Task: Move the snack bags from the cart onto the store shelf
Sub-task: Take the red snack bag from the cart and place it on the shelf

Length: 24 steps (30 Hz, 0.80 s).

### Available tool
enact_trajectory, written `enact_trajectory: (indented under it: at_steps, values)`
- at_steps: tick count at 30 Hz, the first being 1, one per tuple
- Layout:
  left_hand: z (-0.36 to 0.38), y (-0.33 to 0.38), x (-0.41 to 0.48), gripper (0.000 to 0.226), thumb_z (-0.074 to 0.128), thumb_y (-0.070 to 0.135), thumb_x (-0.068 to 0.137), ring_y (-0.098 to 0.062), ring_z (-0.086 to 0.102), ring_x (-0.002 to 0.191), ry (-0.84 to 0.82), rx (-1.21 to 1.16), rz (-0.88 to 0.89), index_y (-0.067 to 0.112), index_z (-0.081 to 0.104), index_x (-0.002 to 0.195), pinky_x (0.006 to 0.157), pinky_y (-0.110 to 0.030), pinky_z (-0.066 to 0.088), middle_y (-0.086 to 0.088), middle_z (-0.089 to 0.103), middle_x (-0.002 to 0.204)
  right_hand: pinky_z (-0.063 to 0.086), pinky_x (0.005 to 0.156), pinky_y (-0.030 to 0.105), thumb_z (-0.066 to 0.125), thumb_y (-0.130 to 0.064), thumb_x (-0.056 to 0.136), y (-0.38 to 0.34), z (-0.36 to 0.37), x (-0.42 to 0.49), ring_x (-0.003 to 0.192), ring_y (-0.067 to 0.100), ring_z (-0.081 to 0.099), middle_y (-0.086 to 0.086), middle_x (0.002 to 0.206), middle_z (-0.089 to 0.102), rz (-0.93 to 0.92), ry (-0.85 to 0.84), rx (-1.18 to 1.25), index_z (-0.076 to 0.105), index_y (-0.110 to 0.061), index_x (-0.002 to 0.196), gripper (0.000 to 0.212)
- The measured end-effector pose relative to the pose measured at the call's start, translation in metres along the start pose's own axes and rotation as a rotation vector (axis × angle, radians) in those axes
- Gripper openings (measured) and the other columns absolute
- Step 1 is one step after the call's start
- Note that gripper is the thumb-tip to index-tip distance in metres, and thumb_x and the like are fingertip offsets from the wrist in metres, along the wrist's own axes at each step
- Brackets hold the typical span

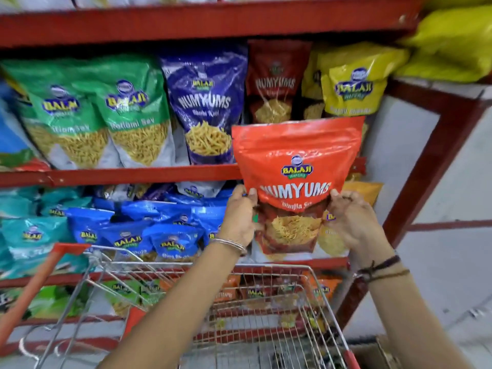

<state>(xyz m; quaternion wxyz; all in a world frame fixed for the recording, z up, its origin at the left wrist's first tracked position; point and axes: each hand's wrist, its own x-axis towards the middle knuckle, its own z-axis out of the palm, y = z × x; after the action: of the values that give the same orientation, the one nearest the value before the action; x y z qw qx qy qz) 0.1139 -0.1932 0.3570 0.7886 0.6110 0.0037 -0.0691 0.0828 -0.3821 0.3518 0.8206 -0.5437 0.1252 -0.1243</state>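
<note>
Silver wire makes the cart, which stands nearest, below the person's forearms, with an orange-red handle bar on its left side. I cannot see snack bags lying inside its basket; the bags seen through the wire belong to the low shelf behind.

Above the cart, both hands hold one orange-red snack bag upright. The left hand grips the bag's left edge, the thumb on the front and the other fingers hidden behind it. The right hand grips the right edge in the same way, with the thumb tip on the front near the printed name. Thin bangles sit on the left wrist, dark threads on the right wrist. Between the two thumbs the bag shows its clear window with yellow snack. The top of the bag rises well above the fingers and covers part of the red shelf edge.

Beyond the fingers, on that shelf, stand other bags in a row: a dark red bag just behind the held one, a yellow bag to its right, a purple bag to its left, and two green bags further left. Under the shelf edge, left of the left hand, lie blue bags.
</note>
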Motion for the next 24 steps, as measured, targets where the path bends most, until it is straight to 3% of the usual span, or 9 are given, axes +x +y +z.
enact_trajectory:
  at_steps: [3,7,9,15,20,22,24]
  values:
    - [0.014,0.04,0.012,0.018,0.037,0.018,0.096,-0.02,0.052,0.081,-0.07,-0.047,0.086,0.021,0.046,0.08,0.07,-0.041,0.045,0.002,0.056,0.083,0.048,0.06,0.038,0.048,-0.012,0.092,-0.041,0.015,0.018,0.062,0.01,0.056,-0.006,0.058,0.062,-0.1,-0.055,0.033,0.041,-0.02,0.069,0.024]
    - [0.03,0.079,0.042,0.022,0.038,0.015,0.095,-0.019,0.044,0.069,-0.1,-0.094,0.213,0.02,0.041,0.074,0.066,-0.035,0.039,-0.002,0.049,0.073,0.045,0.06,0.035,0.048,-0.012,0.091,-0.077,0.037,0.051,0.063,0.012,0.052,-0.001,0.067,0.057,-0.222,-0.101,0.105,0.039,-0.02,0.07,0.025]
    - [0.033,0.088,0.063,0.025,0.04,0.014,0.094,-0.021,0.04,0.07,-0.112,-0.106,0.262,0.022,0.038,0.071,0.07,-0.044,0.037,-0.003,0.045,0.073,0.039,0.057,0.031,0.049,-0.012,0.091,-0.085,0.047,0.072,0.061,0.012,0.05,0.001,0.071,0.052,-0.252,-0.108,0.159,0.038,-0.02,0.069,0.026]
    - [0.028,0.087,0.131,0.021,0.041,0.012,0.093,-0.01,0.053,0.073,-0.172,-0.115,0.346,0.022,0.039,0.075,0.08,-0.053,0.039,0.006,0.057,0.074,0.041,0.046,0.018,0.048,-0.01,0.091,-0.078,0.07,0.139,0.051,0.002,0.055,-0.013,0.052,0.062,-0.306,-0.116,0.244,0.04,-0.02,0.071,0.024]
    - [0.031,0.079,0.177,0.024,0.041,0.015,0.094,0.002,0.049,0.054,-0.067,-0.024,0.324,0.022,0.038,0.072,0.072,-0.044,0.046,0.017,0.052,0.054,0.035,0.053,0.029,0.048,-0.011,0.091,-0.062,0.078,0.189,0.068,0.012,0.05,0.001,0.077,0.054,-0.232,-0.075,0.193,0.04,-0.019,0.074,0.021]
    - [0.034,0.074,0.192,0.021,0.041,0.018,0.094,0.001,0.052,0.06,-0.028,-0.006,0.304,0.022,0.041,0.073,0.077,-0.05,0.047,0.017,0.055,0.059,0.034,0.056,0.032,0.05,-0.011,0.09,-0.058,0.079,0.206,0.073,0.015,0.052,0.003,0.081,0.055,-0.205,-0.058,0.193,0.041,-0.017,0.074,0.02]
    - [0.038,0.075,0.201,0.018,0.039,0.023,0.095,-0.009,0.055,0.079,-0.028,0.006,0.277,0.024,0.045,0.079,0.085,-0.055,0.046,0.01,0.058,0.078,0.037,0.062,0.036,0.052,-0.012,0.089,-0.058,0.081,0.22,0.082,0.02,0.055,0.004,0.086,0.058,-0.181,-0.045,0.192,0.043,-0.016,0.075,0.017]
